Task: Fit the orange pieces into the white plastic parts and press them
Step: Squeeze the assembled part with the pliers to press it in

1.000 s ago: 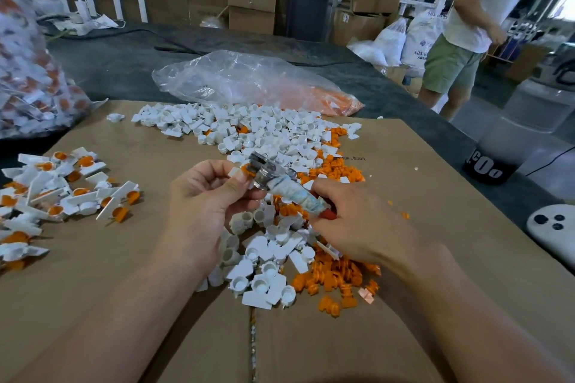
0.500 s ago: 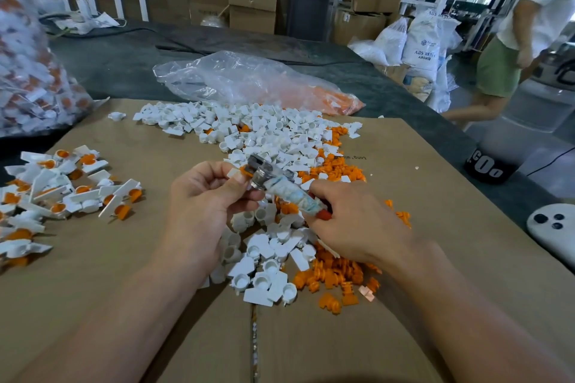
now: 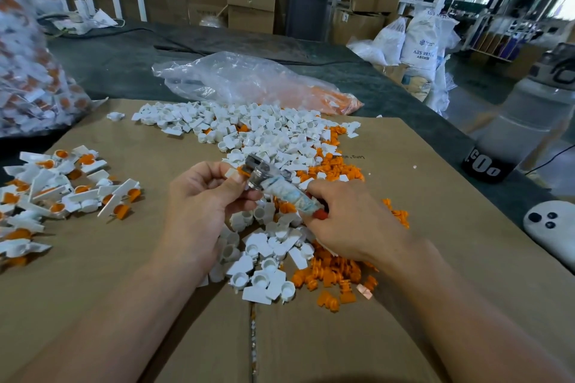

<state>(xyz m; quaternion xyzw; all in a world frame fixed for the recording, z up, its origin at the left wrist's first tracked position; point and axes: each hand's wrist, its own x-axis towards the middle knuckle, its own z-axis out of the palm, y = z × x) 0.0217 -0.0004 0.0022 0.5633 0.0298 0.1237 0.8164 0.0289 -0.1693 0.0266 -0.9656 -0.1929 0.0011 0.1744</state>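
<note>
The left hand (image 3: 205,196) is closed, its thumb and fingers pinching a small white part (image 3: 231,172) with an orange piece (image 3: 243,171) seated at its tip. The right hand (image 3: 348,221) is closed around a metal tool (image 3: 280,185) with a tape-wrapped handle and a red end; the tool's metal head touches the orange piece held by the left hand. Both hands hover just above the middle of a sheet of brown cardboard (image 3: 404,305) that covers the table (image 3: 124,62).

Directly beneath and at 12 o'clock from the hands lies a long heap of loose white parts (image 3: 264,134). Loose orange pieces (image 3: 333,274) are scattered at 5 o'clock from the hands, with more at 2 o'clock along the edge of the white heap. At 9 o'clock, well apart from the hands, sits a cluster of finished parts (image 3: 62,186), white with orange fitted in.

A clear plastic bag (image 3: 249,81) holding a few orange pieces lies at 12 o'clock, beyond the cardboard. At 10 o'clock a full bag of white and orange parts (image 3: 28,78) stands at the frame's edge. A white controller (image 3: 553,227) rests at 3 o'clock.
</note>
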